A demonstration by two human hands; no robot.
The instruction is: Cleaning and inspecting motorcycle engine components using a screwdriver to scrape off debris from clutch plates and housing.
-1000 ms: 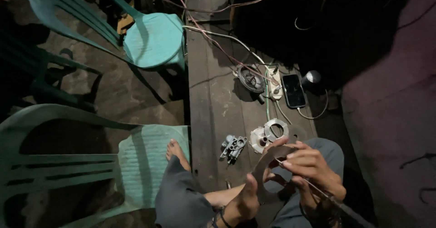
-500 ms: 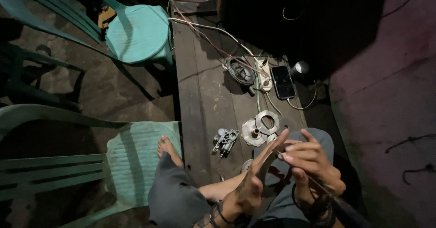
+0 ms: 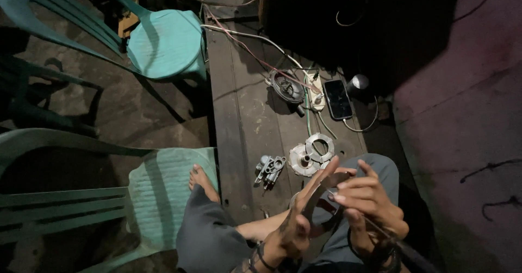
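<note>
Dim outdoor-looking spot, rough dark ground w/ a long wooden bench (image 3: 244, 115) running away from the person, who sits at its near end. Left hand (image 3: 296, 224) is raised over the lap, fingers stretched nearly straight, tips touching a thin curved grey piece (image 3: 326, 188), prob. a gasket or metal strip; can't tell exactly. Right hand (image 3: 367, 199) is curled, thumb & fingers pinching the same piece from the other side, so both hands have it between them, just above the bench's near end. Just beyond the hands, on the bench near its right edge, lie two round metal discs (image 3: 311, 154), touching/overlapping. Left of them, mid-bench, a small grey metal part (image 3: 269, 168). Further along, by the right edge: a coil of wire (image 3: 286, 86), a white power strip (image 3: 314, 91), a dark phone (image 3: 337, 99) lying flat, and a small lamp-like round thing (image 3: 359, 81) beside it. Cables run on toward the far end. A bare foot (image 3: 202, 179) rests on a teal plastic chair (image 3: 157, 197) left of the bench; another teal chair (image 3: 166, 42) stands by the far left edge.
</note>
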